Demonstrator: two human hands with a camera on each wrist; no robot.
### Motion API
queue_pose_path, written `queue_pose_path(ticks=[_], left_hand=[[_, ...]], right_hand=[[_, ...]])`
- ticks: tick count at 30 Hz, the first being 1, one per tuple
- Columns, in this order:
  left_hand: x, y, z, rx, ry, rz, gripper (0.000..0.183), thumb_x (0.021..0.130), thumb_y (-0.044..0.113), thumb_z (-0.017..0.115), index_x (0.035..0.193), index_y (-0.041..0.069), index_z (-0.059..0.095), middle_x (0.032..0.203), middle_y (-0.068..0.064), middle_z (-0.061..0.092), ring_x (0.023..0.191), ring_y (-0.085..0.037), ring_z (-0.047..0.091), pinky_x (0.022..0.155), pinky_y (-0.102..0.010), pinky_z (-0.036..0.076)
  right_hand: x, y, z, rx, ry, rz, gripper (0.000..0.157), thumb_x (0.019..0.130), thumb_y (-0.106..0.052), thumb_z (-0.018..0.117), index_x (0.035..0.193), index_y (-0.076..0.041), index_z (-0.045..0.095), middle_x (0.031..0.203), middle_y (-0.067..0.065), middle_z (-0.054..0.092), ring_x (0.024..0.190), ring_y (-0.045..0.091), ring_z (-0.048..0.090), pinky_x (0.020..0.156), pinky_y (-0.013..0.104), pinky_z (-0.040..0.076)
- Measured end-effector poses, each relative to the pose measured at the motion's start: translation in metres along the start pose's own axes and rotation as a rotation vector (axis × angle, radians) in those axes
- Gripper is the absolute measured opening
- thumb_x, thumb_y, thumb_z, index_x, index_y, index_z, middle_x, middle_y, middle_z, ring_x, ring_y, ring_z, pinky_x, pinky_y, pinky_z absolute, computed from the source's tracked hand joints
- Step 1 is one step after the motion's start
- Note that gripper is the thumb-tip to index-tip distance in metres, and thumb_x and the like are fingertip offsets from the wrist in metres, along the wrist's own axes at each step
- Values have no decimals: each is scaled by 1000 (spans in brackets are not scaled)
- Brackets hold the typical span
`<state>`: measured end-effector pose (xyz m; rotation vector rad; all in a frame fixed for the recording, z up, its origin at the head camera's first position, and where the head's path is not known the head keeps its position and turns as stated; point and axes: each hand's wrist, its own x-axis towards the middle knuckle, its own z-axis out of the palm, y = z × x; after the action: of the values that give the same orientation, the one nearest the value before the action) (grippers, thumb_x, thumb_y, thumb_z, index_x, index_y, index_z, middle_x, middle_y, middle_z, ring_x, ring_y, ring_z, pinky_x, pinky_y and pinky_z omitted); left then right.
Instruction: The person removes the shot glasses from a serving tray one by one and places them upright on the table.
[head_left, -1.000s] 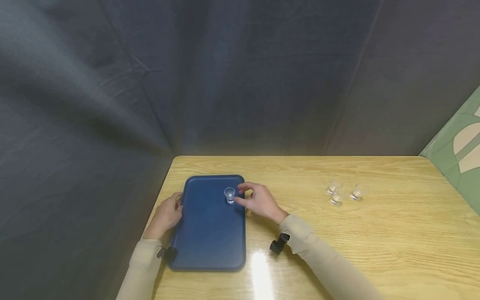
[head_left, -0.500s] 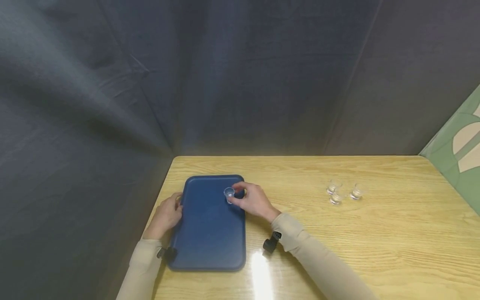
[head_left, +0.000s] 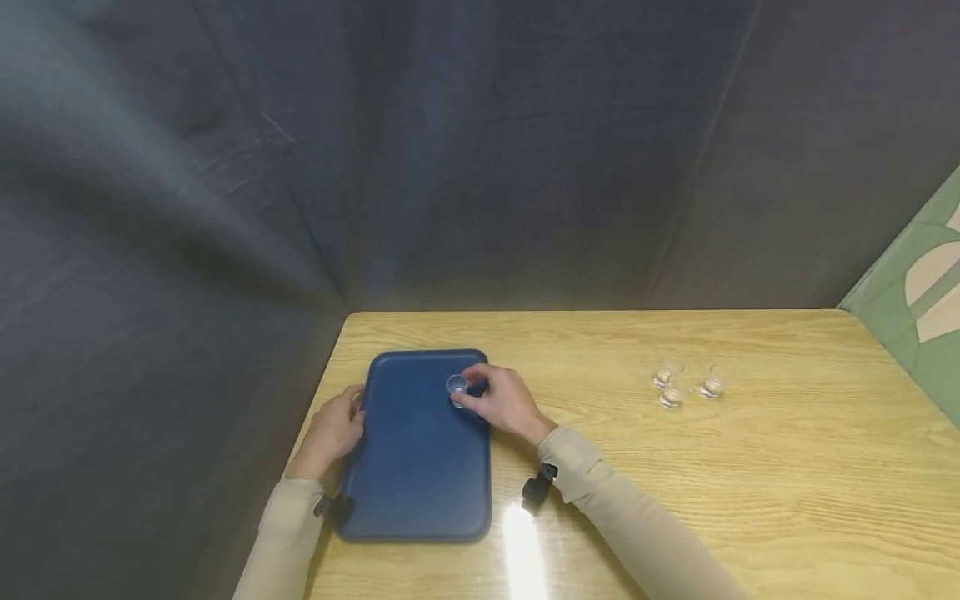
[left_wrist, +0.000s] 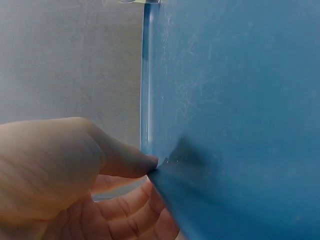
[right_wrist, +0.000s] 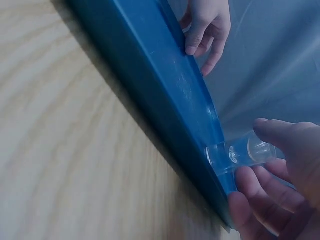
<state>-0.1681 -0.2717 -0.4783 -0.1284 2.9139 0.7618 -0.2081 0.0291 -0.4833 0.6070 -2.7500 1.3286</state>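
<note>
A blue tray [head_left: 416,467] lies at the left end of the table. At its left edge, my left hand [head_left: 330,433] pinches the rim, thumb on top and fingers underneath, as the left wrist view shows on the tray's edge [left_wrist: 147,90]. Near the tray's far right corner stands a clear shot glass [head_left: 457,386]. My right hand [head_left: 508,404] holds this glass from the right. In the right wrist view the thumb [right_wrist: 272,131] lies along one side of the shot glass [right_wrist: 237,152], near its rim, with fingers along the other; its base is right at the tray surface.
Three more clear shot glasses, among them a front one [head_left: 672,395] and a right one [head_left: 712,383], stand grouped on the wooden table [head_left: 750,467] to the right. Dark grey curtains [head_left: 525,167] hang behind and at the left.
My right hand has moved a little left, its thumb and fingers coming round the shot glass. The glass has shifted very slightly left. My left hand stays on the tray rim.
</note>
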Motion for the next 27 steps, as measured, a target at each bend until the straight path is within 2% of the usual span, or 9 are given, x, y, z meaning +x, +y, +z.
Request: queue_pose_path(ticks=[9, 20, 27], left_hand=[[-1, 0, 0, -7, -3, -1, 50, 107, 8, 53, 156, 2, 47, 124, -26, 68, 106, -39, 69, 86, -57, 59], [1, 0, -2, -6, 4, 7, 50, 105, 8, 55, 155, 1, 48, 114, -22, 69, 95, -32, 69, 80, -51, 59], [0, -1, 0, -16, 3, -5, 51, 106, 10, 54, 156, 1, 46, 120, -24, 69, 101, -35, 69, 85, -54, 60]], right_hand=[[-4, 1, -4, 35, 10, 18, 38, 89, -29, 87, 118, -7, 77, 104, 7, 77, 60, 2, 59, 55, 19, 48], [-16, 8, -24, 134, 90, 42, 41, 90, -26, 87, 122, -4, 76, 103, 5, 76, 58, 5, 60, 51, 22, 49], [-25, 21, -35, 155, 161, 73, 41, 89, -24, 88, 122, -3, 76, 96, 7, 74, 60, 7, 60, 51, 20, 47]])
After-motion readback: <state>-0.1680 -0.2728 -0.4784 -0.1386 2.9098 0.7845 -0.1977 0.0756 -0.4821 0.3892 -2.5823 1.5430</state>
